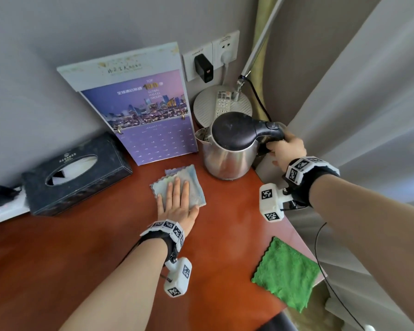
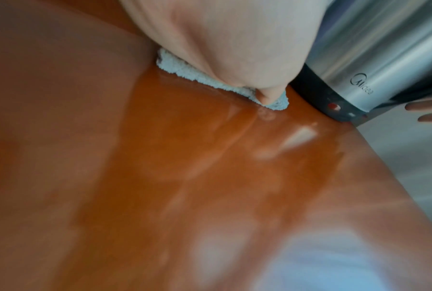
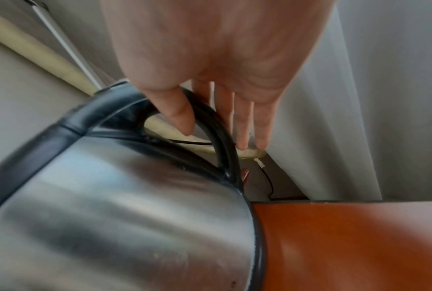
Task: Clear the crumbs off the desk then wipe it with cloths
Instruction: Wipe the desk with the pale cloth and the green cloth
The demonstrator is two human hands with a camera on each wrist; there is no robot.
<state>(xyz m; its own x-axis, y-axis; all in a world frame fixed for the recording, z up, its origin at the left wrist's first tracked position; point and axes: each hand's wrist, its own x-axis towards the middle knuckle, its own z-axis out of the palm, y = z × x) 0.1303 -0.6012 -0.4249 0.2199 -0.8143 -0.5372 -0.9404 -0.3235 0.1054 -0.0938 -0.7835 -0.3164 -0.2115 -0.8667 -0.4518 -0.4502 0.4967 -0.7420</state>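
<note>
A grey wall (image 1: 58,56) with two white power sockets (image 1: 210,56) backs the red-brown table (image 1: 105,235), pale curtains (image 1: 368,91) hanging at right.

A pale blue cloth (image 1: 177,187), fluffy and folded roughly square with scalloped edges, lies flat on the glossy reddish-brown counter (image 1: 105,247), just in front of the calendar and beside the kettle's base. A bright green cloth (image 1: 286,273), also shaggy with wavy edges, lies spread flat at the counter's right edge, one corner overhanging it, well apart from the blue one.
</note>
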